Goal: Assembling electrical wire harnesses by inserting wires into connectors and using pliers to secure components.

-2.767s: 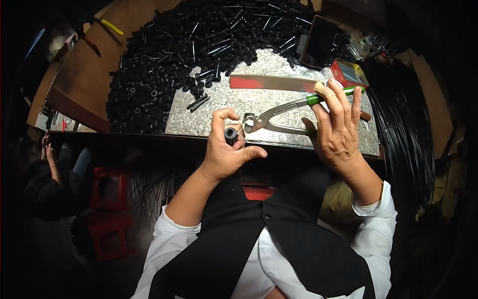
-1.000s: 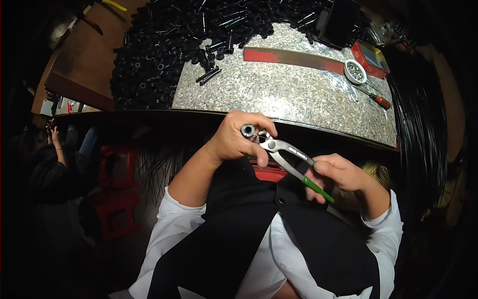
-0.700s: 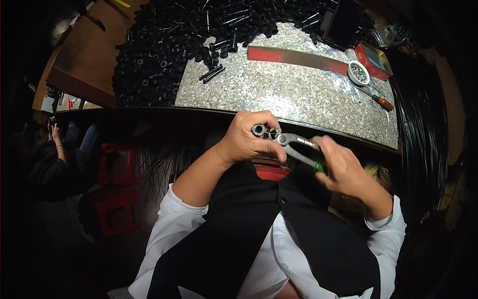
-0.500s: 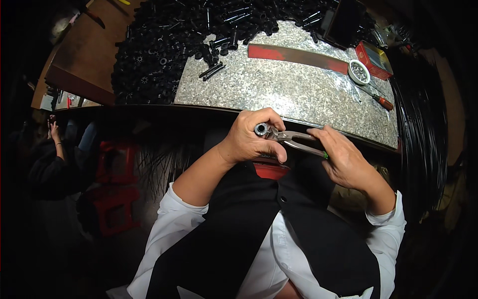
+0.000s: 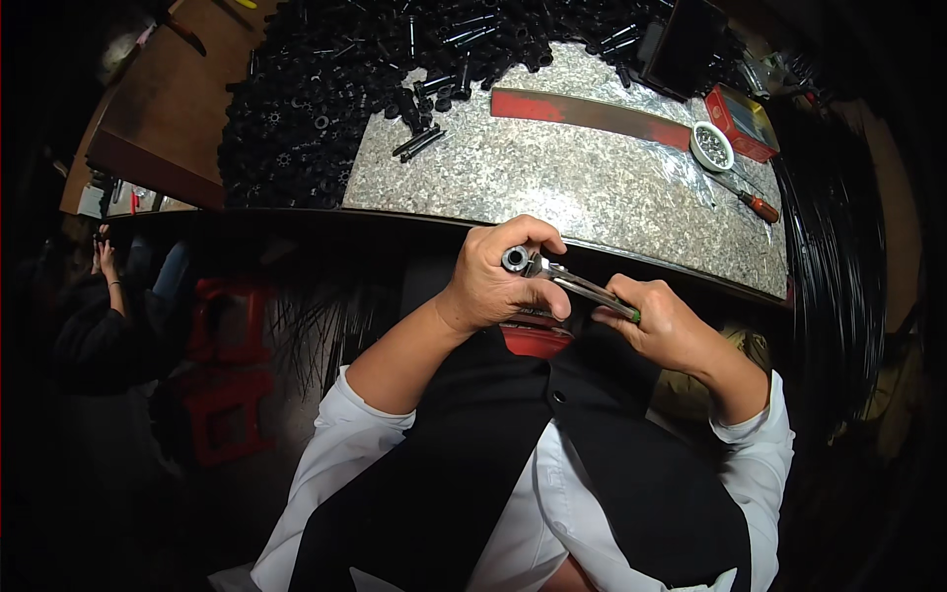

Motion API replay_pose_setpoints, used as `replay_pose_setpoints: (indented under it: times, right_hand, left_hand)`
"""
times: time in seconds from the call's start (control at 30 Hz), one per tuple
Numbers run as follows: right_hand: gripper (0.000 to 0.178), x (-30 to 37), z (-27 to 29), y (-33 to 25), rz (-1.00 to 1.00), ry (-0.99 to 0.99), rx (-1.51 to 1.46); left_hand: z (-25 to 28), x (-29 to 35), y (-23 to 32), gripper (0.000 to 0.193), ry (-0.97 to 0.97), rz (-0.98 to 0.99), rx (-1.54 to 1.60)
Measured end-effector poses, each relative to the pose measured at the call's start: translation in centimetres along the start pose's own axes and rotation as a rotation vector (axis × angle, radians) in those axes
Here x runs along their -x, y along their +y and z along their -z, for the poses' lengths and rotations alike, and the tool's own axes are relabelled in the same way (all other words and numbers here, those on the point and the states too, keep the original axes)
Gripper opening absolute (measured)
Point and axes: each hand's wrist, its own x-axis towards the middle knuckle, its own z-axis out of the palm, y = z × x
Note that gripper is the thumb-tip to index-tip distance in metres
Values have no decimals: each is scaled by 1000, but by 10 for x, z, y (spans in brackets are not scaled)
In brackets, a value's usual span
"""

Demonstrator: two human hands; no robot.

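The left hand (image 5: 493,286) closes around a short black tubular sleeve (image 5: 515,259) just below the speckled stone bench (image 5: 552,187). At its three o'clock, the right hand (image 5: 666,331) squeezes green-handled steel pliers (image 5: 582,288) onto it. The crimp looks underway; next comes a firm, square squeeze.

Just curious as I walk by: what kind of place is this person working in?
Probably a small workshop or assembly bench. A big heap of black tubes covers the stone-topped bench, a screwdriver lies by a red tin, and the right hand works pliers.
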Motion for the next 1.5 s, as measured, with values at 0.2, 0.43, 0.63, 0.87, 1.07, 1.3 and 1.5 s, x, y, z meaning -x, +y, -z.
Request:
replay_pose_setpoints:
  times: [0.2, 0.43, 0.63, 0.87, 1.07, 1.3, 1.5]
  right_hand:
    - [13, -1, -6, 14, 53, 167, 93]
    - [9, -5, 47, 39, 80, 689, 309]
    - [12, -30, 130, 85, -231, 735, 517]
    - [25, -57, 155, 101, -496, 578, 708]
    - [26, -70, 154, 105, -475, 515, 780]
    - [26, -60, 149, 104, -419, 630, 662]
    - [13, -57, 119, 84, -166, 972, 300]
  left_hand:
    - [-5, 1, -1, 72, 97, 79, 79]
    - [-4, 7, -7, 76, 116, 135, 92]
    - [-8, 9, -6, 58, 134, 126, 188]
    - [-10, 10, 5, 78, 112, 191, 236]
    - [-9, 11, 1, 80, 108, 194, 218]
    - [-4, 10, 1, 88, 48, 201, 146]
    - [-12, 6, 3, 76, 89, 189, 217]
